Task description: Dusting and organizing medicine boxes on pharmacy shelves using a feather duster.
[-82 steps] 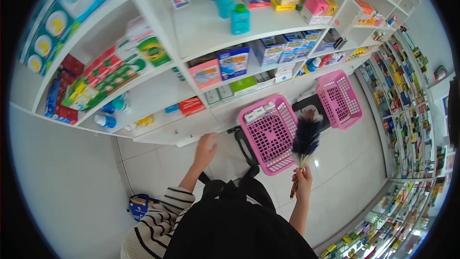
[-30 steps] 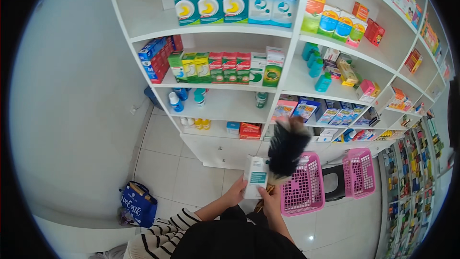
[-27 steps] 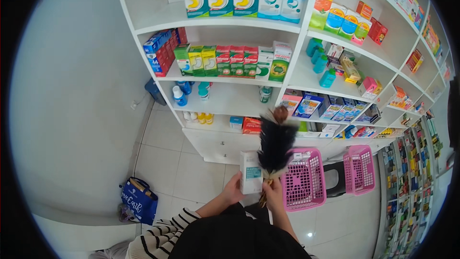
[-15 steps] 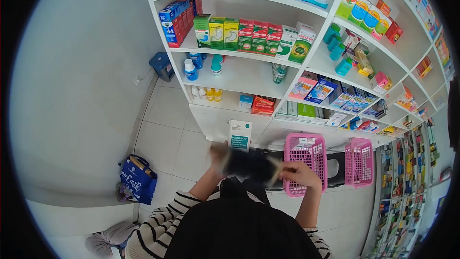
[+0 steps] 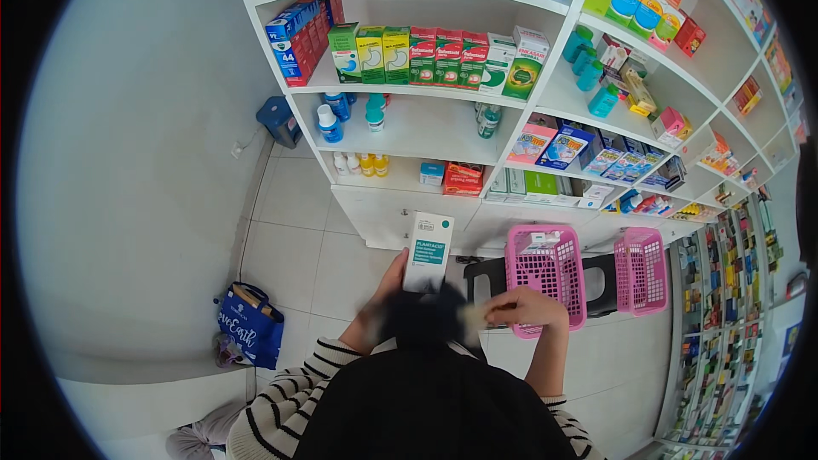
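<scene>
My left hand point(image 5: 390, 283) is closed around the side of a white medicine carton point(image 5: 428, 251) with a teal label, held upright in front of my body. My right hand point(image 5: 527, 307) pinches the pale end of a dark, soft-looking thing point(image 5: 423, 317). Motion smears that thing, so its kind is unclear; it lies across the lower part of the carton and hides the carton's bottom. Part of my left hand is blurred behind it.
White shelves point(image 5: 409, 129) with medicine boxes and bottles rise ahead. Pink baskets point(image 5: 581, 290) point(image 5: 641, 230) rest on a black bench point(image 5: 601, 285) at the right. A blue bag point(image 5: 250, 324) stands on the floor at left, near a person's grey-clad leg point(image 5: 192, 443).
The dark thing has moved left and lower, nearer my body, with my right hand following slightly left. The carton is raised a little and shows more clearly in my left hand.
</scene>
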The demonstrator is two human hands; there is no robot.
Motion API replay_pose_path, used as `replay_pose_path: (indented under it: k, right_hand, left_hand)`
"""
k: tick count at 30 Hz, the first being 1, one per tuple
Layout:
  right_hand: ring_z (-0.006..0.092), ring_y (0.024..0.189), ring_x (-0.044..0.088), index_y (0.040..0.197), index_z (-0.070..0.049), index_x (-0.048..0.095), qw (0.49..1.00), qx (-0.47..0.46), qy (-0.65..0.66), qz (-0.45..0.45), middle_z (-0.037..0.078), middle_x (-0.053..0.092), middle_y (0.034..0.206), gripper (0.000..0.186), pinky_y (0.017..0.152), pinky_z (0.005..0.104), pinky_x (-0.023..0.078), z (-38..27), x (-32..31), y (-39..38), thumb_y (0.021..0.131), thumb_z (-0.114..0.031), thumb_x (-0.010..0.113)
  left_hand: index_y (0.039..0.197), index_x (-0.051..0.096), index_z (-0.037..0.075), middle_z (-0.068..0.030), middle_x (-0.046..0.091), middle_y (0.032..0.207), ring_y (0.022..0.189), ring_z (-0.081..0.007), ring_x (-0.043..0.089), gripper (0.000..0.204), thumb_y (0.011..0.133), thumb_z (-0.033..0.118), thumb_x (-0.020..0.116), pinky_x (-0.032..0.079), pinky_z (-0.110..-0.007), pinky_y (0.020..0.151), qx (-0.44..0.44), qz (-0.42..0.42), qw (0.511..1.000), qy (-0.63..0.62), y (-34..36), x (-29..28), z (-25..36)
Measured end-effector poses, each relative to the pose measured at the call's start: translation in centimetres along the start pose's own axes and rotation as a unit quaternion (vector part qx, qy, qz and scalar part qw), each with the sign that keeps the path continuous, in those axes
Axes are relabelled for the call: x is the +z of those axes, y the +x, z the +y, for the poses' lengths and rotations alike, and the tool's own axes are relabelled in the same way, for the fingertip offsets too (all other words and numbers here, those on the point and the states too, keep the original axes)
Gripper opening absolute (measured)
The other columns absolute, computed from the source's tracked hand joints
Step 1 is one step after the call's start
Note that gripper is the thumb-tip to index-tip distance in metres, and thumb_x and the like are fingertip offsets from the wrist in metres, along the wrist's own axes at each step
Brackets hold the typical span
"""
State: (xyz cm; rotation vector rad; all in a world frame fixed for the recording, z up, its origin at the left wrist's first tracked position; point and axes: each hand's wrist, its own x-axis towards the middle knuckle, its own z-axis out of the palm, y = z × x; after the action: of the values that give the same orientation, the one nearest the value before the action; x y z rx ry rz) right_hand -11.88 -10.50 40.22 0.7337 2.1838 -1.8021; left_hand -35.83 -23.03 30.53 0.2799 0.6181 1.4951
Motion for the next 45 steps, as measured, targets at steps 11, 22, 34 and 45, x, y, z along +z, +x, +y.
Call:
replay_pose_path:
  k: [11,22,34,45]
  right_hand:
    - [0.0031,0.061,0.052,0.095,-0.004,0.063,0.99,-0.051,0.093,0.09,-0.001,0.059,0.069,0.015,0.055,0.0186,0.043,1.1,0.3,-0.3,0.085,-0.013,0.058]
    - [0.0028,0.051,0.043,0.094,-0.005,0.061,0.942,-0.15,0.199,0.223,-0.005,0.051,0.061,0.016,0.046,0.0172,0.036,3.9,0.0,-0.4,0.084,-0.018,0.061]
    - [0.0144,0.046,0.042,0.072,-0.002,0.061,0.951,-0.034,0.106,0.288,0.01,0.05,0.055,0.024,0.047,0.0283,0.037,2.3,3.2,1.0,0.065,-0.021,0.074]
    - [0.0063,0.055,0.046,0.077,0.0,0.062,0.983,-0.057,-0.04,0.168,0.006,0.05,0.054,0.022,0.051,0.0244,0.038,3.2,3.3,2.0,0.069,-0.017,0.072]
  left_hand:
    - [0.131,0.038,0.005,-0.0129,0.047,0.127,0.108,-0.0266,0.052,0.053,0.094,0.042,0.028,0.039,-0.042,0.094,-0.033,-0.01,0.983,-0.179,0.9,0.6,-1.4]
    - [0.127,0.041,0.004,-0.0132,0.052,0.12,0.106,-0.03,0.054,0.053,0.092,0.043,0.032,0.041,-0.045,0.093,-0.001,-0.04,0.999,-0.035,0.5,2.8,-0.3]
    - [0.126,0.043,0.004,-0.0103,0.055,0.117,0.107,-0.0232,0.054,0.046,0.094,0.034,0.03,0.041,-0.036,0.093,0.0,0.03,1.0,-0.007,-0.2,0.8,-0.6]
    - [0.125,0.044,0.002,-0.0129,0.055,0.116,0.105,-0.0223,0.055,0.049,0.093,0.036,0.03,0.043,-0.036,0.091,0.043,0.1,0.994,-0.027,-0.6,1.6,-0.4]
